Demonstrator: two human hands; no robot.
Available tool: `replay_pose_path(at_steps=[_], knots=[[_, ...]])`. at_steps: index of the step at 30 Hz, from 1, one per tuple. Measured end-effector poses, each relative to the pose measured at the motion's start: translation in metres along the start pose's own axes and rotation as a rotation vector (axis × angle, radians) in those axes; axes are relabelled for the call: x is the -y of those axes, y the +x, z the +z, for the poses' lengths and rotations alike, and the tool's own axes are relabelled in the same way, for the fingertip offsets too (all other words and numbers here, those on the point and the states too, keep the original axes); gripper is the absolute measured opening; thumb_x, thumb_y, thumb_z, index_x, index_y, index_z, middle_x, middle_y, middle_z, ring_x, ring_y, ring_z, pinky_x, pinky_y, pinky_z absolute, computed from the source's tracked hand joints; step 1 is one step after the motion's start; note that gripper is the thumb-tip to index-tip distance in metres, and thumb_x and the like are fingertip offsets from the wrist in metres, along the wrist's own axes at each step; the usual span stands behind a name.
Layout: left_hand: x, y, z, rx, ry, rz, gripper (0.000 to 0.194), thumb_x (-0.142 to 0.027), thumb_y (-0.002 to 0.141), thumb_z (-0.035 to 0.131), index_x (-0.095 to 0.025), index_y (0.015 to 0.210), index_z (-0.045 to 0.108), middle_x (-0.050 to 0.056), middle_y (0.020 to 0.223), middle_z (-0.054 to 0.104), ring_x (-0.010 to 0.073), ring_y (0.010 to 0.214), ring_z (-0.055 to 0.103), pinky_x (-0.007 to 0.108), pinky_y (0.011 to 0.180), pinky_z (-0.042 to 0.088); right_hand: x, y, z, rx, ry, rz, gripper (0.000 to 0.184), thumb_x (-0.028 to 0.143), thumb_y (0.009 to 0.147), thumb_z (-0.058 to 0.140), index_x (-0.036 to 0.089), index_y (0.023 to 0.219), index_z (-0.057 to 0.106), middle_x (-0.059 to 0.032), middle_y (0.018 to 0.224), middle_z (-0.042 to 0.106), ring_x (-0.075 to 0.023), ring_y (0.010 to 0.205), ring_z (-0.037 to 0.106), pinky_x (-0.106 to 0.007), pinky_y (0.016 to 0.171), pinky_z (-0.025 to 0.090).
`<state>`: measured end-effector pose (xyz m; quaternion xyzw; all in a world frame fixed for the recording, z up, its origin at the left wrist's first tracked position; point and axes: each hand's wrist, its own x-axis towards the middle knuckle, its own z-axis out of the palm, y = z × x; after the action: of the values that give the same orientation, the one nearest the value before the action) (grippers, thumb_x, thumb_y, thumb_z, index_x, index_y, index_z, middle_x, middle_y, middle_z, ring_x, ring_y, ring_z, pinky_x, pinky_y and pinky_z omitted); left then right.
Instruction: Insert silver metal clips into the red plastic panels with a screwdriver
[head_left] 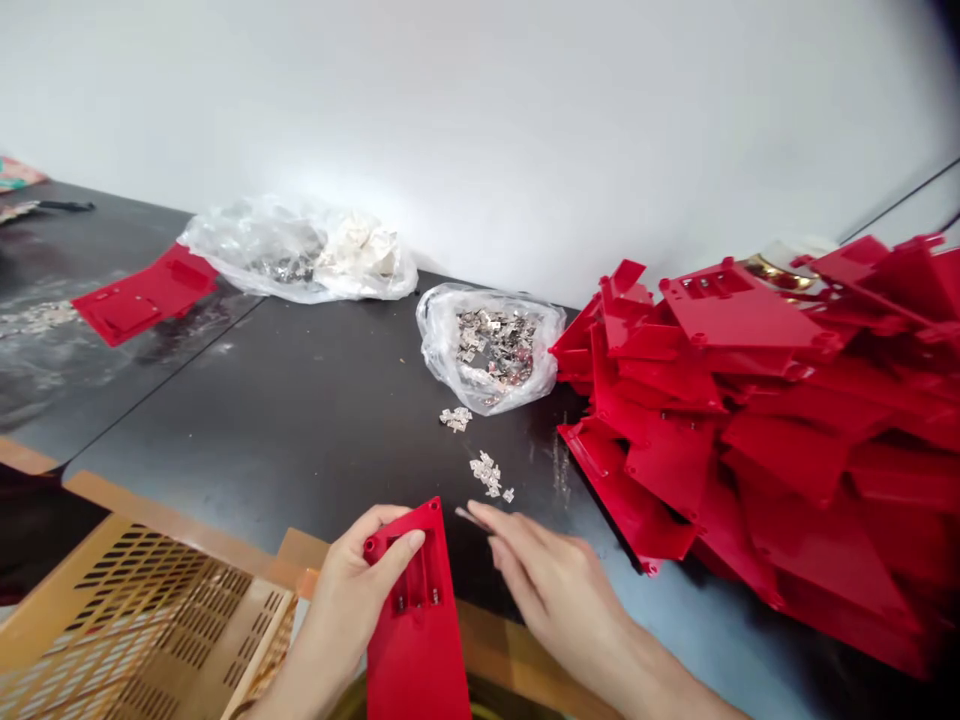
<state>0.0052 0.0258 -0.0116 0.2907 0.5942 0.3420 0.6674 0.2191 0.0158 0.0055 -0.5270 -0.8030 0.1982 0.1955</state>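
My left hand grips the upper end of a red plastic panel, its thumb lying over a recessed battery compartment. Small metal springs show at the near end of that recess. To the right of the panel, and apart from it, my right hand pinches a thin greyish piece whose tip points left; its kind cannot be made out. Just beyond the right hand lies a little heap of silvery metal contact plates. Another small cluster of contact plates sits farther back.
An open plastic bag of metal pieces stands near the wall. Red panels are piled high at right. At back left are a larger plastic bag and a single red panel. A yellow-brown plastic crate occupies the front left.
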Motion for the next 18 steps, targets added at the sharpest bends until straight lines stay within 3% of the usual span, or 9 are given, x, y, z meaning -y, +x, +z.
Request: replay_pose_path(at_steps=[4,8,11,14,16,18], knots=[[-0.015,-0.013,-0.009,0.034,0.001,-0.065,0.037,-0.054,0.076,0.074,-0.023,0.096,0.065,-0.005,0.066,0.061,0.0101,0.056,0.053,0.018,0.052,0.046,-0.025,0.027,-0.01,-0.114,0.108,0.162,0.024,0.022,0.101,0.042,0.019,0.11,0.064,-0.0034,0.087,0.071,-0.0175,0.075,0.068,-0.029,0.069,0.05],[-0.025,-0.023,-0.012,0.008,0.088,0.006,0.038,-0.055,0.076,0.073,-0.023,0.096,0.065,-0.005,0.07,0.063,0.0108,0.059,0.056,0.018,0.055,0.047,-0.045,0.076,0.0,-0.111,0.138,0.153,0.012,0.02,0.094,0.055,0.019,0.099,0.066,-0.005,0.096,0.072,-0.0206,0.085,0.068,-0.032,0.078,0.049],[-0.029,-0.027,-0.012,-0.037,0.129,0.065,0.036,-0.055,0.079,0.071,-0.023,0.095,0.064,-0.005,0.073,0.064,0.0105,0.06,0.056,0.017,0.056,0.048,-0.043,0.103,0.007,-0.105,0.179,0.12,0.011,0.018,0.092,0.058,0.019,0.096,0.067,-0.0052,0.097,0.072,-0.0206,0.088,0.068,-0.032,0.081,0.049],[-0.031,-0.028,-0.016,-0.051,0.162,0.09,0.03,-0.052,0.084,0.066,-0.024,0.095,0.063,-0.005,0.069,0.064,0.0108,0.056,0.058,0.018,0.052,0.049,-0.028,0.104,0.004,-0.073,0.249,0.076,0.011,0.02,0.094,0.057,0.02,0.094,0.067,-0.0021,0.093,0.072,-0.0169,0.085,0.068,-0.028,0.08,0.049],[-0.033,-0.03,-0.021,-0.075,0.309,0.249,0.019,-0.043,0.088,0.063,-0.024,0.091,0.066,-0.004,0.071,0.068,0.0111,0.059,0.063,0.018,0.055,0.052,-0.016,0.093,-0.004,-0.008,0.321,0.062,0.014,0.022,0.096,0.054,0.021,0.093,0.068,-0.0002,0.088,0.072,-0.0147,0.081,0.068,-0.025,0.075,0.05],[-0.039,-0.035,-0.025,-0.025,0.534,0.588,0.009,-0.03,0.09,0.062,-0.024,0.091,0.069,-0.003,0.079,0.074,0.0113,0.067,0.069,0.017,0.062,0.055,-0.005,0.075,-0.014,0.102,0.441,0.078,0.017,0.023,0.098,0.052,0.022,0.097,0.069,0.0007,0.086,0.072,-0.0135,0.08,0.068,-0.023,0.074,0.051]])
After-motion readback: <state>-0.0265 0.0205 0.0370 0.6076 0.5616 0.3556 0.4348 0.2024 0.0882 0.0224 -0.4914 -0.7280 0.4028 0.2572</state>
